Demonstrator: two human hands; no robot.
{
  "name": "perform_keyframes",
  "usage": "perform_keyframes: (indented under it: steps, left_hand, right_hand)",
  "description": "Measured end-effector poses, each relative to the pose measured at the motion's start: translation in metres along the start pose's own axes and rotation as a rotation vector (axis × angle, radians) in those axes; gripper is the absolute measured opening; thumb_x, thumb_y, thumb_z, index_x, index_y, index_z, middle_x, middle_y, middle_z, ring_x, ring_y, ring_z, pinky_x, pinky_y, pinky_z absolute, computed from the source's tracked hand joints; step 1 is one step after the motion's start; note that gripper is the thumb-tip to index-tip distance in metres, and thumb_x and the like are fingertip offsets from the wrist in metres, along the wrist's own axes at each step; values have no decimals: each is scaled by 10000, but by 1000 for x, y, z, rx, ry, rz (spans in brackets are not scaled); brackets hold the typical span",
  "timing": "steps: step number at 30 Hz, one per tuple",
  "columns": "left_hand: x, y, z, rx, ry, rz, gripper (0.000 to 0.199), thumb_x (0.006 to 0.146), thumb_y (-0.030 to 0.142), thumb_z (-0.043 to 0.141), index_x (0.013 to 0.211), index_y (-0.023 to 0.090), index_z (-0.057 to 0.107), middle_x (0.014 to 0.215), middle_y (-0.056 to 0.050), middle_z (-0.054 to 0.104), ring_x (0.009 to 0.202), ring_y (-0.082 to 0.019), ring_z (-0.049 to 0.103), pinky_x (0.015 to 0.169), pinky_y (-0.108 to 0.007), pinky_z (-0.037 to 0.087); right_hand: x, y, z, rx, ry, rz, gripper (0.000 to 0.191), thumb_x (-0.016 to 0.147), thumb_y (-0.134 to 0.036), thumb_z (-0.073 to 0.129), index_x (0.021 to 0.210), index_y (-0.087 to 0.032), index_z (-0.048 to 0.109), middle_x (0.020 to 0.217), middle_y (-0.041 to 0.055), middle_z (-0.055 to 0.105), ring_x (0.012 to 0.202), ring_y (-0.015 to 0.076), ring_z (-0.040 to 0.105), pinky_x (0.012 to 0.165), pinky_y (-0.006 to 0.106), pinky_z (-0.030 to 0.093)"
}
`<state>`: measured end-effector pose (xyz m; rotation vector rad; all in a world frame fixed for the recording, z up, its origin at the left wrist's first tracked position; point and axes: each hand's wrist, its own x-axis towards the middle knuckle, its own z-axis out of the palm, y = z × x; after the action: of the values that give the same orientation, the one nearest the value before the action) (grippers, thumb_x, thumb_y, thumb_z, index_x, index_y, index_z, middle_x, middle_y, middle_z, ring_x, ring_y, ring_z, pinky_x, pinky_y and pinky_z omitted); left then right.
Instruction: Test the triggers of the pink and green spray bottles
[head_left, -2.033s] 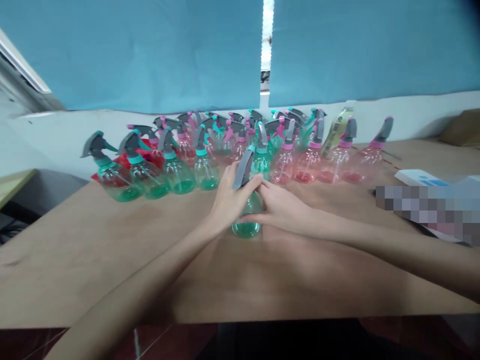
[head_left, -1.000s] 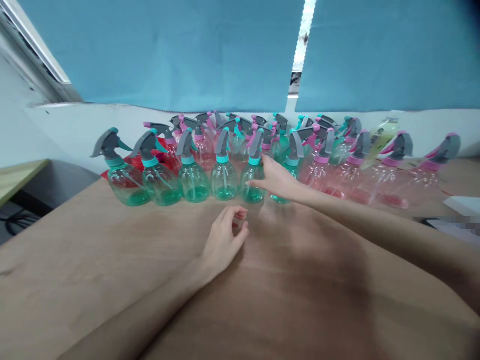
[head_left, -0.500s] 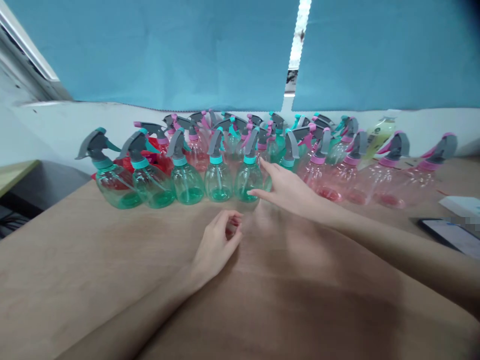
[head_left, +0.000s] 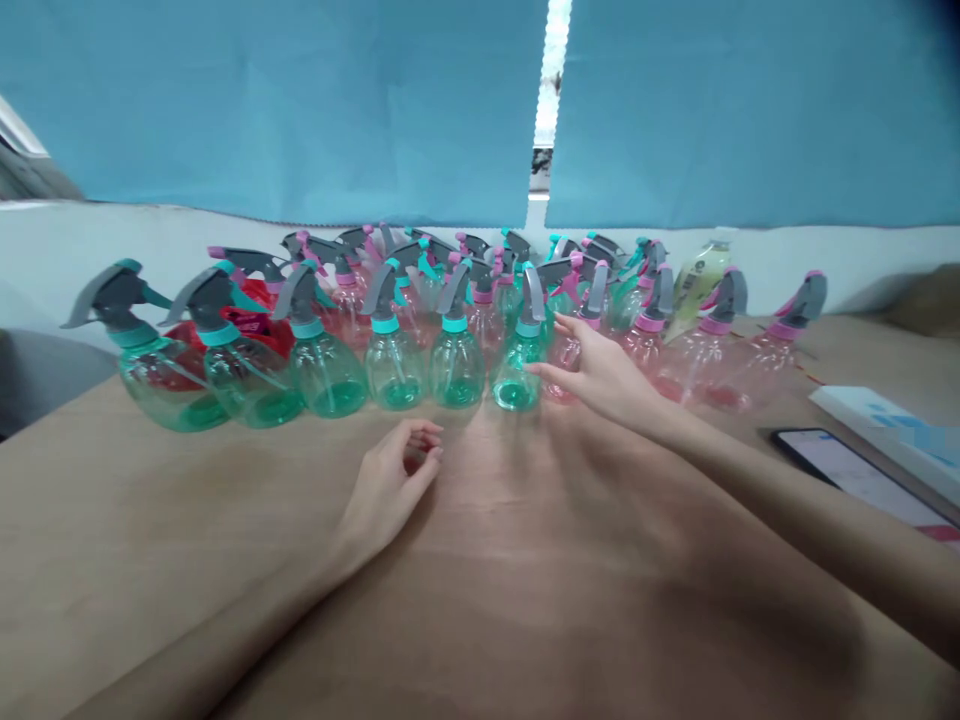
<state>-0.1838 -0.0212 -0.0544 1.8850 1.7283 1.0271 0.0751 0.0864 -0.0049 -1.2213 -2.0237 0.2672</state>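
Observation:
A front row of spray bottles with grey trigger heads spans the table, green ones on the left and pink ones on the right. My right hand [head_left: 611,375] reaches to where the colours meet, thumb and forefinger spread. Its fingertips are beside a green spray bottle [head_left: 516,375] and in front of a pink spray bottle [head_left: 562,352]; whether they touch is unclear. Resting low on the wooden table [head_left: 480,610], my left hand [head_left: 390,480] is loosely curled and holds nothing. Nearest above it is another green spray bottle [head_left: 395,375].
More spray bottles crowd behind the front row, with a red plastic bag [head_left: 259,330] among them at left. A yellowish labelled bottle [head_left: 701,280] stands at the back right. A phone [head_left: 847,470] and a white box [head_left: 885,425] lie on the right.
The view has turned right, so the bottles appear farther left. My right hand has moved from the green bottles toward the first pink one. My left hand keeps its loose curl.

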Motion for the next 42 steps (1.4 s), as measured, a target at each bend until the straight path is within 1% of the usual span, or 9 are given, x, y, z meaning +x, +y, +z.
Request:
perform_keyframes:
  steps: [7, 9, 14, 21, 25, 29, 35, 39, 42]
  left_hand:
    - [8, 10, 13, -9, -2, 10, 177, 864, 286, 540, 1015, 205, 585, 929, -37, 692, 820, -193, 678, 778, -345, 526]
    - [10, 14, 19, -20, -13, 14, 166, 863, 272, 545, 1008, 204, 588, 927, -33, 688, 815, -187, 673, 781, -340, 525]
    - [15, 25, 30, -55, -43, 12, 156, 859, 258, 550, 999, 197, 583, 933, -36, 685, 814, -183, 666, 784, -341, 526]
    - [22, 35, 35, -128, -12, 22, 174, 872, 314, 567, 1002, 199, 570, 999, -50, 654, 918, -199, 653, 790, -344, 534]
    - [30, 60, 38, -215, 43, 54, 422, 826, 407, 655, 1170, 208, 510, 1227, -102, 588, 1154, -247, 592, 904, -400, 536]
    - [34, 107, 45, -310, 3, 215, 646, 758, 363, 726, 1313, 233, 423, 1407, -115, 488, 1332, -263, 465, 1036, -425, 475]
    - [29, 153, 57, -301, -43, 216, 451, 792, 328, 673, 1195, 168, 552, 1220, -94, 630, 927, -198, 671, 843, -359, 559]
    - [27, 158, 62, -282, -24, 255, 375, 815, 293, 641, 1157, 148, 589, 1140, -82, 661, 947, -197, 658, 879, -353, 530]
    - [21, 160, 61, -314, -86, 248, 238, 823, 249, 593, 1038, 156, 631, 981, -50, 684, 898, -193, 654, 846, -341, 535]
  right_hand:
    - [24, -3, 19, 74, -48, 129, 911, 742, -521, 745, 1463, -100, 378, 1431, 220, 518, 1329, 381, 483, 1052, 549, 412]
    - [27, -2, 21, 54, -53, 138, 856, 763, -517, 733, 1430, -85, 416, 1377, 225, 566, 1280, 381, 530, 1011, 532, 446]
    - [23, -3, 21, -81, -94, 80, 474, 865, -491, 634, 1152, -114, 612, 1095, 173, 701, 1017, 355, 663, 825, 475, 521]
    - [-5, -4, 9, -68, -117, 1, 546, 868, -555, 602, 1216, -137, 554, 1215, 171, 642, 1070, 349, 629, 844, 478, 506]
    - [-33, -13, -5, -77, -166, -15, 483, 881, -560, 568, 1147, -158, 558, 1144, 151, 635, 934, 309, 657, 732, 434, 515]
    - [-64, -24, -22, -118, -190, -62, 451, 881, -495, 562, 1168, -147, 530, 1117, 131, 619, 848, 276, 652, 651, 395, 497]
    - [-97, -27, -35, -176, -137, -179, 591, 883, -621, 515, 1196, -120, 515, 1098, 152, 605, 776, 248, 651, 566, 349, 471]
    - [-106, -23, -38, -129, -78, -231, 660, 865, -692, 489, 1181, -113, 514, 1053, 150, 625, 835, 268, 657, 554, 341, 482]
    - [-108, -16, -43, -22, -90, -304, 603, 882, -691, 459, 1120, -141, 531, 1039, 136, 639, 830, 246, 657, 592, 344, 502]
